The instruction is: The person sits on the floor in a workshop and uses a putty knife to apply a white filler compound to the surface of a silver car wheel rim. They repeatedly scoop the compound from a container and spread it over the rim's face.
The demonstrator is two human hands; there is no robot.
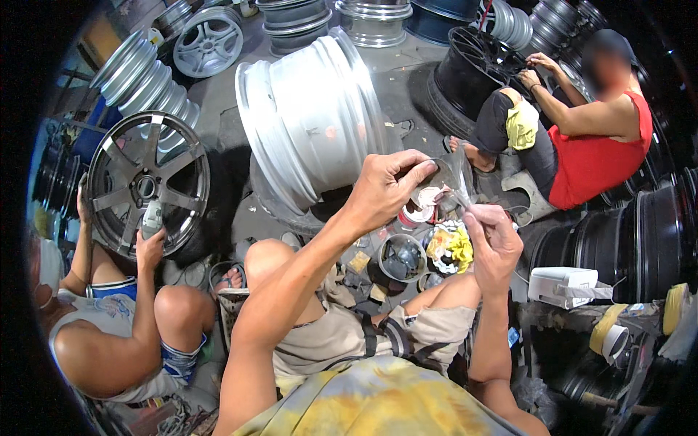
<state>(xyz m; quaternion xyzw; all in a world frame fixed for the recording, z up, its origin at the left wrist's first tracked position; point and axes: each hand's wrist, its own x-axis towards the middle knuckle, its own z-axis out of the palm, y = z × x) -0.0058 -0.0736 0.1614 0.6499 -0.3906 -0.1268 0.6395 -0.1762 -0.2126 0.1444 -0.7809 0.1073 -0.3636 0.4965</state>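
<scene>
My left hand (391, 187) pinches one edge of a clear thin plastic bag (456, 171) between thumb and fingers. Lower and to the right, my right hand (494, 243) grips the gathered other end of it. The bag is stretched between both hands, above the floor and in front of my knees. Pinkish-white paste (430, 195) shows at the plastic; whether it lies inside or behind is unclear. Below are a small red-and-white tub (414, 218), a bucket (383, 267) with dark contents and crumpled yellow-and-white wrapping (452, 245). A large silver wheel rim (302, 123) stands ahead, resting on a tyre.
At left, a co-worker holds a grey power tool (153, 218) against a dark spoked wheel (147, 187). Another person in a red top (602, 156) handles a black rim (469, 76) at right. Stacked rims (294, 25) line the back. A white box (563, 283) sits at my right.
</scene>
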